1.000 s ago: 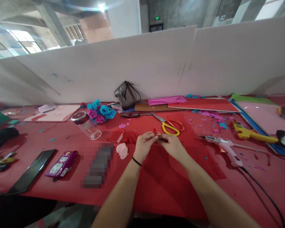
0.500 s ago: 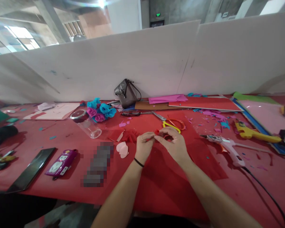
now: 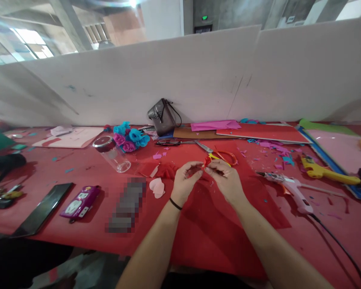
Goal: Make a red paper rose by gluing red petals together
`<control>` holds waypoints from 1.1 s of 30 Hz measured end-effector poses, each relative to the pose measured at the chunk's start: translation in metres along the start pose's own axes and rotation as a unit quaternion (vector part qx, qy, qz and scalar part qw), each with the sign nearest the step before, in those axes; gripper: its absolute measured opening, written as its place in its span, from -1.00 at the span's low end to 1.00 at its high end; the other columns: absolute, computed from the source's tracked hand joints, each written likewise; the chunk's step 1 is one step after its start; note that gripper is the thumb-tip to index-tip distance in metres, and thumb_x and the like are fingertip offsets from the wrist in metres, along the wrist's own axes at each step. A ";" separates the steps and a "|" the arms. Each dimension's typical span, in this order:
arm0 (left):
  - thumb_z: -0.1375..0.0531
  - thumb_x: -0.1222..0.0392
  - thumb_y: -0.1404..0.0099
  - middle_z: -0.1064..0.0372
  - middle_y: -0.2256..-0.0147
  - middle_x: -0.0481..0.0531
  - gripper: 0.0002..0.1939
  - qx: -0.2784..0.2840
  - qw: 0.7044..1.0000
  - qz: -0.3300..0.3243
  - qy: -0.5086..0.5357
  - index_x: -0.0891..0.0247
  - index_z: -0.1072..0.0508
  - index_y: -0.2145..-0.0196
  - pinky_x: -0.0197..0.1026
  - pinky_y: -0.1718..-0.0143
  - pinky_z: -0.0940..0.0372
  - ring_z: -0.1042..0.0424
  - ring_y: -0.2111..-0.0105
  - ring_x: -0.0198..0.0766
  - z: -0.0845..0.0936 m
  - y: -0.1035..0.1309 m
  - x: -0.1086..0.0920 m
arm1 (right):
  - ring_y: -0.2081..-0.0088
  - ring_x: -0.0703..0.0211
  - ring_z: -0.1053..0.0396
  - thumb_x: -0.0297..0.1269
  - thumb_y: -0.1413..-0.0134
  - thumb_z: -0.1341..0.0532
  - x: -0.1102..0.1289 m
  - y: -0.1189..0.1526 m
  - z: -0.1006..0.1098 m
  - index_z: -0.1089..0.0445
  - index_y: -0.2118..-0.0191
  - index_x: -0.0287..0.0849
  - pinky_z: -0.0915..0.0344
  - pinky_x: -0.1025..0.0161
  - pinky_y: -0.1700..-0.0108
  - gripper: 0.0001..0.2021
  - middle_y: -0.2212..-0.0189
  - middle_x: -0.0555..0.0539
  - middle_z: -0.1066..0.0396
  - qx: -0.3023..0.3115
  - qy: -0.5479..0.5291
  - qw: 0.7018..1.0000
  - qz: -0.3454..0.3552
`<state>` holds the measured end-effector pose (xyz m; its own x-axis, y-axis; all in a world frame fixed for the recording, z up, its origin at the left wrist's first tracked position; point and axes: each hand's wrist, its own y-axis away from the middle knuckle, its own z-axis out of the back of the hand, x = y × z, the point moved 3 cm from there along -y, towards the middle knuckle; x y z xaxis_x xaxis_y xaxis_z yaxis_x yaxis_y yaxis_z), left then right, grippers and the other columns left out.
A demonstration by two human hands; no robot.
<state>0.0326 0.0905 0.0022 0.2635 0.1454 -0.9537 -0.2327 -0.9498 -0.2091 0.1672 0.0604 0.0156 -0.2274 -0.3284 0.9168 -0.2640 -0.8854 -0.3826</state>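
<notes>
Over the red sheet, a small piece of red crepe paper (image 3: 207,161) is pinched between my two hands. My left hand (image 3: 185,179), with a black band at the wrist, has thumb and forefinger on its left side. My right hand (image 3: 227,178) grips it from the right, and fingers partly hide its shape. Just behind my right hand lie scissors (image 3: 205,147) with orange and yellow handles. Crumpled red crepe paper (image 3: 167,171) rests left of my left hand, beside pale pink petal-shaped paper pieces (image 3: 157,188).
A clear jar (image 3: 117,158) lies tilted near blue and pink paper flowers (image 3: 129,138). On the right are a pink glue gun (image 3: 297,194) with a cord and a yellow glue gun (image 3: 326,171). A purple case (image 3: 80,202) and black phone-like slab (image 3: 45,208) sit left. A bag (image 3: 163,118) leans on the partition.
My hands have drawn slightly apart, and more of the red paper shows between the fingertips. The view has shifted a little, so the table things appear slightly to the right.
</notes>
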 end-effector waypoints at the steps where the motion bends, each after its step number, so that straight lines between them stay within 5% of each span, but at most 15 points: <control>1: -0.31 0.26 0.00 -0.51 0.22 0.06 -0.70 0.010 1.000 0.017 0.023 0.22 -0.54 0.23 -0.18 0.10 -0.29 -0.44 0.21 -0.24 -0.001 0.000 0.002 | 0.30 0.12 -0.35 -0.21 0.08 -0.26 0.001 0.001 -0.001 -0.50 0.46 -0.10 -0.28 0.19 0.24 -0.88 0.40 -0.06 -0.41 0.001 0.002 1.000 0.001; 8: -0.37 0.27 0.09 -0.50 0.43 -0.02 -0.71 -0.008 0.994 0.076 0.079 0.25 -0.58 0.32 -0.23 0.22 -0.30 -0.41 0.41 -0.35 -0.002 -0.004 0.011 | 0.32 0.10 -0.40 -0.16 0.09 -0.26 0.008 0.001 0.002 -0.53 0.42 -0.12 -0.30 0.15 0.22 -0.83 0.42 -0.07 -0.49 0.046 -0.028 0.997 -0.053; 13: -0.35 0.23 0.06 -0.46 0.53 -0.03 -0.83 -0.001 0.991 0.103 0.084 0.30 -0.57 0.44 -0.26 0.29 -0.28 -0.37 0.49 -0.38 -0.004 -0.001 0.009 | 0.33 0.15 -0.40 -0.15 0.14 -0.31 0.010 -0.003 0.017 -0.51 0.36 -0.11 -0.29 0.16 0.19 -0.81 0.39 -0.04 -0.51 -0.007 -0.100 0.991 -0.088; 33: -0.37 0.21 0.10 -0.39 0.49 -0.06 -0.79 0.003 0.986 0.144 0.079 0.31 -0.50 0.46 -0.29 0.30 -0.24 -0.33 0.45 -0.40 -0.007 0.001 0.014 | 0.51 0.27 -0.28 -0.21 0.30 -0.28 0.001 -0.004 0.010 -0.42 0.55 -0.14 -0.17 0.27 0.38 -0.87 0.63 0.05 -0.39 -0.036 -0.128 0.971 -0.198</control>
<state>0.0428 0.0893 -0.0094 0.3281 -0.1761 -0.9281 -0.3243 -0.9438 0.0644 0.1772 0.0602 0.0194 0.1445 -0.0461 0.9884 -0.3507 -0.9364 0.0076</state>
